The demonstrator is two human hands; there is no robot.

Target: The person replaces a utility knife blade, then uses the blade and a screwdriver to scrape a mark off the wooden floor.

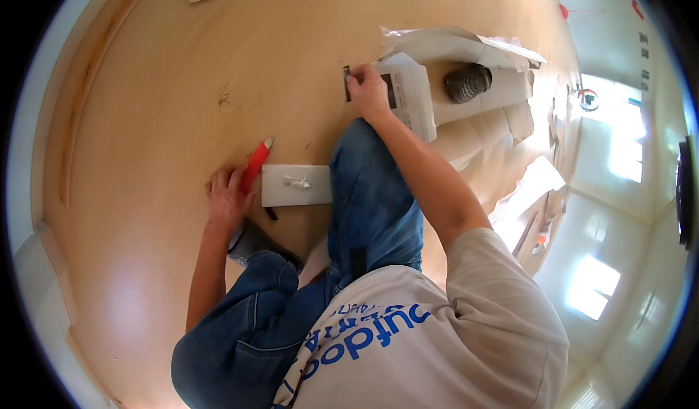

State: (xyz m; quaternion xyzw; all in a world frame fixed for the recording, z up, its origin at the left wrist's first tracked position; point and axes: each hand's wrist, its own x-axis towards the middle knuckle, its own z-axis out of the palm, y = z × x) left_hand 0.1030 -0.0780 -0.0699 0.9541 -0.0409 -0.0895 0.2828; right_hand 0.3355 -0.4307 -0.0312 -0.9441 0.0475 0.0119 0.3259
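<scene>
Work, overall: seemingly partway, judged by cardboard [466, 134] that lay in loose pieces at right; what remained could not be told. White printed panel [413, 94]: beside the right wrist. White slab [277, 185]: flat on the floor [145, 110], before the person, a crumpled white scrap [296, 182] on top. Left hand [231, 196]: low at the floor, fingers loosely closed about a red-handled tool [255, 167], pale tip pointing away. Right hand [370, 90]: thumb and fingers pinched on a small dark strip [347, 83], just past the panel's left edge.

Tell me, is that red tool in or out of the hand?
In: the left hand grips the red tool by its near end.
</scene>
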